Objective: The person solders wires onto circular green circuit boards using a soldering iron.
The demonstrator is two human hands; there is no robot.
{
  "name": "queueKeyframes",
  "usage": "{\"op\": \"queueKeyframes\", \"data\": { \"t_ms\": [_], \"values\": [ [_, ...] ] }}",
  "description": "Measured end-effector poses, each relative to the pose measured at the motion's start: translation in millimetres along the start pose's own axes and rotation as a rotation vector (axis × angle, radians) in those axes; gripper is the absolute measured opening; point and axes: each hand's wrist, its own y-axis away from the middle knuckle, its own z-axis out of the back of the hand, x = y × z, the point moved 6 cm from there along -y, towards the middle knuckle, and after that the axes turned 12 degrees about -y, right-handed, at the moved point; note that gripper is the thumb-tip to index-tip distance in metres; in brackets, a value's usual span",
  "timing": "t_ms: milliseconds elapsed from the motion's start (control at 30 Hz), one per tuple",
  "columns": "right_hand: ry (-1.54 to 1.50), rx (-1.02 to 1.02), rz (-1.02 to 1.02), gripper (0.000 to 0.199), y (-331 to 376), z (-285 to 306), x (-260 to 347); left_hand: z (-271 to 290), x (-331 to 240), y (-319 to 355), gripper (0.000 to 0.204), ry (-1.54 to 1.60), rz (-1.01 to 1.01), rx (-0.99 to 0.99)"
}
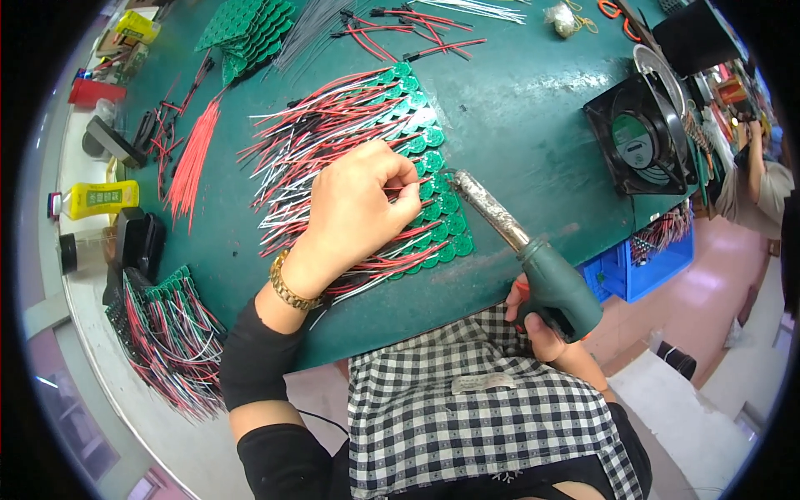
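A panel of small round green circuit boards point(454, 225) lies on the green work mat, with rows of red, white and black wires point(304, 146) fanning out from its left side. Over these wires rests my left hand point(354, 200), its thumb and forefinger pinched together at the boards on what looks like a wire; the fingers partly hide it. My right hand point(543, 335) is wrapped round the handle of a green soldering gun point(557, 283). The gun's metal barrel point(492, 208) points up and left, its tip close to the boards, just right of my left fingertips.
A black fan point(637, 137) stands at the right edge, above a blue bin point(650, 262) of wires. Stacked green panels point(246, 33), a red wire bundle point(196, 158) and a yellow bottle point(102, 200) are to the left. A wired panel point(171, 333) hangs over the left edge. Another person point(754, 179) is far right.
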Motion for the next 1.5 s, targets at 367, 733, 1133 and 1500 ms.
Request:
{"op": "queueKeyframes", "data": {
  "t_ms": [367,733,1133,1500],
  "values": [
    [-0.111,0.021,-0.024,0.043,1,1,-9,-1,4,0,0.005,-0.009,-0.001,-0.008],
    [-0.205,-0.216,-0.113,0.070,19,14,-30,46,21,-8,0.007,-0.145,-0.129,-0.206],
    [-0.289,-0.110,-0.012,0.061,7,7,-19,126,207,9,0.015,-0.965,0.584,-0.219],
    [-0.305,-0.180,0.023,0.062,2,10,-23,149,179,9,0.013,-0.799,0.343,-0.311]
  ]
}}
